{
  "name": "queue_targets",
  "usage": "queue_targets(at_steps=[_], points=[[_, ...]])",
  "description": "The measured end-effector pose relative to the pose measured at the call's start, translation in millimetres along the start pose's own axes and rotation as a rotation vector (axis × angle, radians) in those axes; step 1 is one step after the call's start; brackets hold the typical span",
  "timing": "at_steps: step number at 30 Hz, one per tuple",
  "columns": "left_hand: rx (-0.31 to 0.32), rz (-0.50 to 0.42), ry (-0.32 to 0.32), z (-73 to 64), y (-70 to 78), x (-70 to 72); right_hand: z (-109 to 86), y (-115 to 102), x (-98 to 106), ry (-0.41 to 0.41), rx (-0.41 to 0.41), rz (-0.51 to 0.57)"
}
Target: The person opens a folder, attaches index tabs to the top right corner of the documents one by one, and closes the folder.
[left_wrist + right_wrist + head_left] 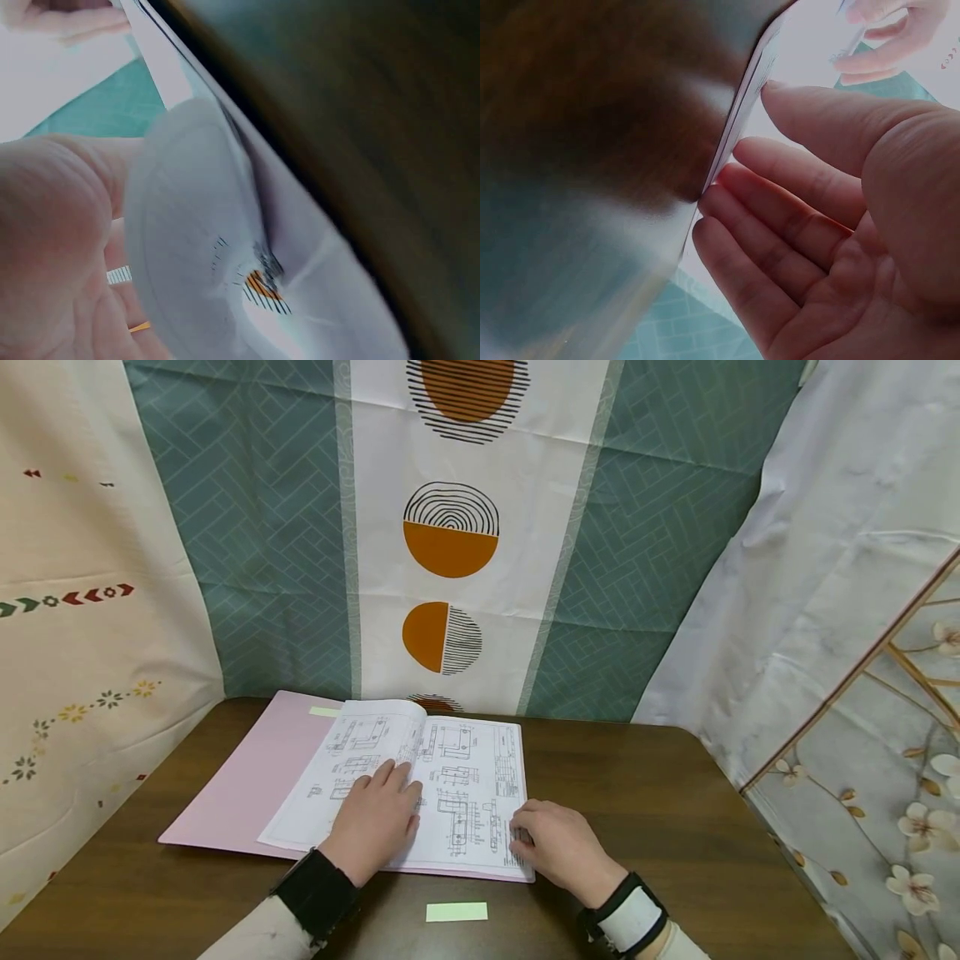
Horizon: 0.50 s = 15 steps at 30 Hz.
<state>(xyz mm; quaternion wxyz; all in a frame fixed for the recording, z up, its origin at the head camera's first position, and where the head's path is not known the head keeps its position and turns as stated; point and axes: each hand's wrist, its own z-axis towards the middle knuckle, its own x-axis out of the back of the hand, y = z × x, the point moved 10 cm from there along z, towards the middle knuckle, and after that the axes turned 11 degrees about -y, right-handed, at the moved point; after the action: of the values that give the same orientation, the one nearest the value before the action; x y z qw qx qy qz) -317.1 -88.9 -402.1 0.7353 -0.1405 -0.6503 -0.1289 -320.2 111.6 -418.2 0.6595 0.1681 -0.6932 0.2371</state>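
Note:
An open booklet [465, 835] of technical drawings lies on the table, its left pages bulging up near the spine and its pink cover [225, 785] showing at the left. My left hand [377, 822] rests on the left page beside the spine, fingers pointing away from me. The left wrist view catches the curled end of the pages [187, 225] next to that hand. At the lower right corner is my right hand [558, 843], fingers bent loosely. In the right wrist view its thumb [817, 120] touches the page while the fingertips meet the booklet's edge.
A pale green paper strip [456, 912] lies on the brown table [615, 768] in front of the booklet. Another green strip [324, 712] is on the pink cover's top edge. Patterned cloth [285, 527] hangs behind the table, with more cloth at both sides.

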Motion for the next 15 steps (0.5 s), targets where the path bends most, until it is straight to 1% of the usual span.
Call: queue_targets(at_steps=[4,9,12,15], points=[[-0.064,0.023,0.042,-3.6,13.4,5.3,0.4,0,0,0.007,0.003,0.001],[-0.154,-0.018,0.087,-13.4,30.5,12.7,0.5,1,-1,0.002,-0.003,0.004],[-0.189,-0.036,0.099,-19.9,37.9,15.9,0.6,1,-1,-0.001,-0.006,0.007],[-0.212,-0.046,0.104,-25.9,43.1,18.3,0.5,1,-1,-0.006,-0.012,0.006]])
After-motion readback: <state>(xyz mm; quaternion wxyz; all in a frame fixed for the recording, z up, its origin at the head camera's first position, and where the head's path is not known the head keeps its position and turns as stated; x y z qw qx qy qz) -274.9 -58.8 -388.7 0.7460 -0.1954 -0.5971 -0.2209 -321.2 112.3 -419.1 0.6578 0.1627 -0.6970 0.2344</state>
